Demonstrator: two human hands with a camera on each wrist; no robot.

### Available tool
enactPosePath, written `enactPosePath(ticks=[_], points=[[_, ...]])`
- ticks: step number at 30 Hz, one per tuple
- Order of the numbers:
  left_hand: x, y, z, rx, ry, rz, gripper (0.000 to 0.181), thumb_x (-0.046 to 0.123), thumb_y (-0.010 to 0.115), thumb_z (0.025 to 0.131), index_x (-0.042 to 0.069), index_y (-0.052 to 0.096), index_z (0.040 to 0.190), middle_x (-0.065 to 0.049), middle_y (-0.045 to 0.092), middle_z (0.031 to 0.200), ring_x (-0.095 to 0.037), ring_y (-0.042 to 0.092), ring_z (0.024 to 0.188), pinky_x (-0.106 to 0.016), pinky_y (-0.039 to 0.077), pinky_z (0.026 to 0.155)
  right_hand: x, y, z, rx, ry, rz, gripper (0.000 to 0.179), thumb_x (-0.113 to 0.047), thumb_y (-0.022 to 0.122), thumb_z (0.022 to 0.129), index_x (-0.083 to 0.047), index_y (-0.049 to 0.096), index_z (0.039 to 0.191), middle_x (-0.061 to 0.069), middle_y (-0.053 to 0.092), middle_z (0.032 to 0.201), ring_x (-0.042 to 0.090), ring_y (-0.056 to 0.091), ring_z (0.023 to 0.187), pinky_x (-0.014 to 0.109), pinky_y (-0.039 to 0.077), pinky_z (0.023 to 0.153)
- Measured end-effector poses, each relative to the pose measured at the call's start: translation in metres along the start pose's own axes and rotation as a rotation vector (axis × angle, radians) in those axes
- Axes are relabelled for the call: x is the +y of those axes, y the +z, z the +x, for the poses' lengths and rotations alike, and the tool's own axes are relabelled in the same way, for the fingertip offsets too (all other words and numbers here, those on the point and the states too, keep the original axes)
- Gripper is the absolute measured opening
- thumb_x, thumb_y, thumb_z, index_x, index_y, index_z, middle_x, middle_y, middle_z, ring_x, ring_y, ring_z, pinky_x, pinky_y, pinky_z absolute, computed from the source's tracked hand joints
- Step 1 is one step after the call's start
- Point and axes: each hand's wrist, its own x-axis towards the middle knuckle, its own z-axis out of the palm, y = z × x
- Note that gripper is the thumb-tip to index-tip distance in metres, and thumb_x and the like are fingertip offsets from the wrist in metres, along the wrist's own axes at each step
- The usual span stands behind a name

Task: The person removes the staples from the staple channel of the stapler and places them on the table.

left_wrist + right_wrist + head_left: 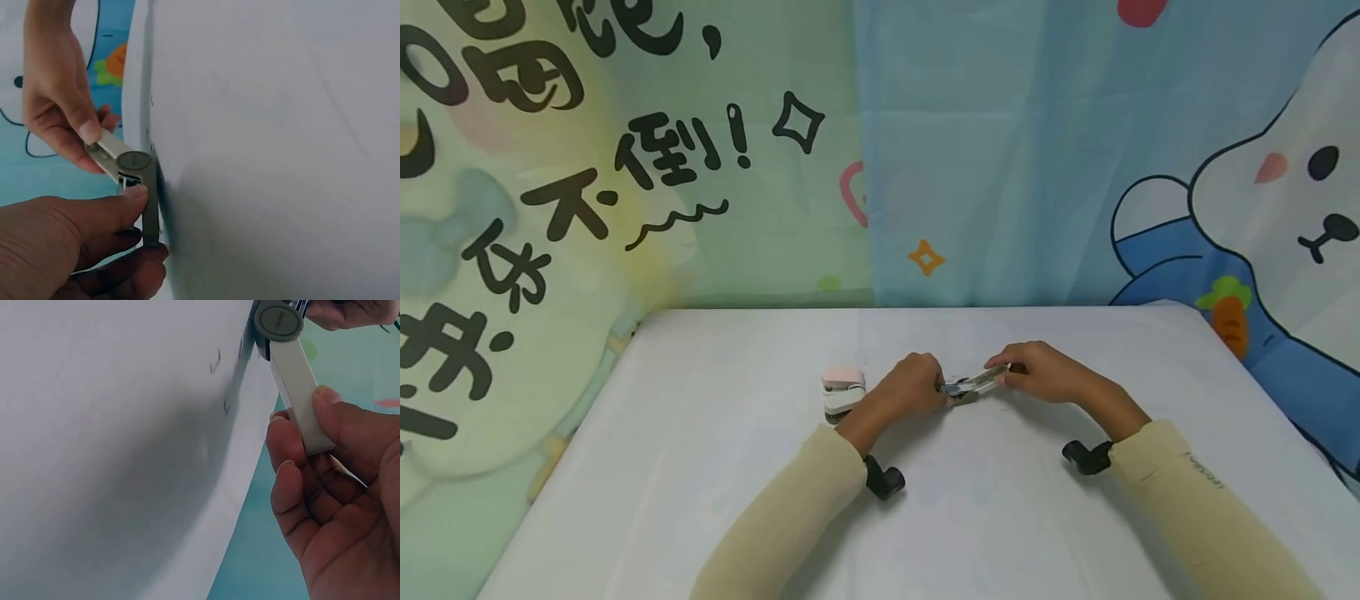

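Above the white table, both hands hold a grey and white stapler [973, 386] whose arms are swung apart at a round pivot. My left hand [912, 387] pinches its grey part between thumb and fingers; in the left wrist view a metal piece shows near the thumb. With thumb and fingers, my right hand [1048, 372] grips the end of the white arm [297, 387]. Several small bent staples [227, 407] lie on the cloth close by. Left of my left hand stands a second stapler [842, 377], pink and white, partly hidden by that hand.
A white cloth covers the table [715, 467], its far edge meeting a printed curtain [955, 167] with lettering and a cartoon animal. Dark wrist-worn devices sit on both wrists, the left one [883, 479] just above the cloth.
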Motion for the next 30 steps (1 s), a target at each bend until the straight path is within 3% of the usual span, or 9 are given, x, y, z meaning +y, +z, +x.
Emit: enactPosePath(ticks=[7,16,23,30], points=[[0.017,0.008,0.023,0.019,0.026,0.011,0.012,0.017,0.073,0.088,0.006,0.074,0.091,0.005,0.061,0.072,-0.009,0.051,0.057,-0.022,0.042,0.052,0.005,-0.028,-0.007,-0.012,0.053,-0.033,0.028,-0.001,0.064,0.092,0.004,0.065,0.120,0.004,0.062,0.090,0.015,0.045,0.064,0.030,0.041,0.059],[0.038,0.014,0.038,0.122,0.060,0.024,0.012,0.016,0.072,0.088,0.006,0.076,0.093,0.007,0.061,0.074,-0.007,0.049,0.060,-0.019,0.040,0.050,0.014,-0.051,-0.018,0.020,0.100,-0.091,0.029,-0.005,0.065,0.093,0.002,0.065,0.121,0.000,0.056,0.077,0.015,0.042,0.058,0.031,0.039,0.055],[0.037,0.024,0.045,0.146,0.061,0.049,0.013,0.019,0.070,0.091,0.008,0.076,0.094,0.007,0.060,0.073,-0.007,0.051,0.063,-0.019,0.040,0.053,0.021,-0.050,-0.019,0.013,0.137,-0.083,0.030,-0.004,0.065,0.092,0.005,0.064,0.121,0.003,0.060,0.080,0.016,0.044,0.059,0.031,0.039,0.055],[0.035,0.032,0.045,0.115,0.044,0.101,0.016,0.024,0.074,0.089,0.009,0.077,0.095,0.005,0.061,0.085,-0.005,0.050,0.075,-0.019,0.040,0.063,0.028,-0.044,-0.017,-0.066,0.157,-0.035,0.029,-0.003,0.065,0.091,0.007,0.065,0.118,0.017,0.067,0.105,0.019,0.062,0.081,0.032,0.049,0.065]])
